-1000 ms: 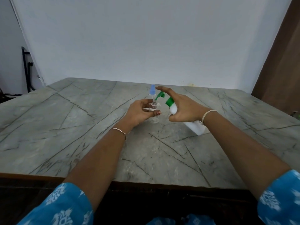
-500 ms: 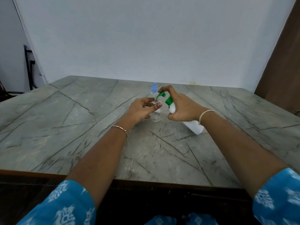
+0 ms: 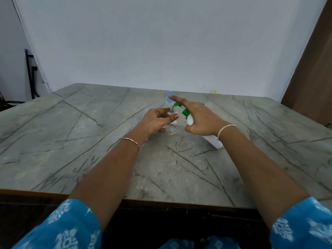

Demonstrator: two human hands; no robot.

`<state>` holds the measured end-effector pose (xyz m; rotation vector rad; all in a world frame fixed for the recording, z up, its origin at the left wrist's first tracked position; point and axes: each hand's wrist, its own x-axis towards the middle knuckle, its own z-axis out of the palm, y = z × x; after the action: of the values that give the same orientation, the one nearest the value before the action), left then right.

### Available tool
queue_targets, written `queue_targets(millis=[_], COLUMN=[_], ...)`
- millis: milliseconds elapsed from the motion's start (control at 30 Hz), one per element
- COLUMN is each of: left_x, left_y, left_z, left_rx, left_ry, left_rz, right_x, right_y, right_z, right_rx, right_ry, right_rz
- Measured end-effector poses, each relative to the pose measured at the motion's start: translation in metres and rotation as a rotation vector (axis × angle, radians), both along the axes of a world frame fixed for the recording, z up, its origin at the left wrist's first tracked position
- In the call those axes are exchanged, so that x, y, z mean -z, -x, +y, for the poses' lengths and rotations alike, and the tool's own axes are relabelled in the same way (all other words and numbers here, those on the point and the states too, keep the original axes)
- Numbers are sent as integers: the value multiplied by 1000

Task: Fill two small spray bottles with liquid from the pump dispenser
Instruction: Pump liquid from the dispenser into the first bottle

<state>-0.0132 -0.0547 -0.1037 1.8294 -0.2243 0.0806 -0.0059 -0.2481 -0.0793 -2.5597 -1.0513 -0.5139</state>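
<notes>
Pinched open bottle (image 3: 172, 129) at neck, left hand (image 3: 154, 121) fingers (image 3: 162, 110) curled, mid-bench (image 3: 89, 141), mouth under green nozzle (image 3: 177, 105). Gripped tilted dispenser (image 3: 189, 120) in right hand (image 3: 203, 119), forefinger straight over pump. Looked light, thin-walled, tippy: neck hold suited. Dispenser likely heavier, slick: body grip. Capped bottle (image 3: 169, 99) just behind.

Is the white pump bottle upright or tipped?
Tipped: the pump dispenser leans in the right hand, green spout aimed at the small clear bottle.
</notes>
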Motion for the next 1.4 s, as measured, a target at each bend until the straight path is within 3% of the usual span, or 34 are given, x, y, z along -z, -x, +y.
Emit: queue_targets(millis=[1067, 1400], left_x=[-4, -7], left_y=[6, 7], left_z=[-1, 0], left_rx=[21, 37], left_ry=[45, 42], left_rz=[53, 59], right_x=[9, 6], right_y=[3, 3], right_z=[8, 10], right_rx=[151, 103], right_ry=[-21, -75], right_rz=[-77, -50])
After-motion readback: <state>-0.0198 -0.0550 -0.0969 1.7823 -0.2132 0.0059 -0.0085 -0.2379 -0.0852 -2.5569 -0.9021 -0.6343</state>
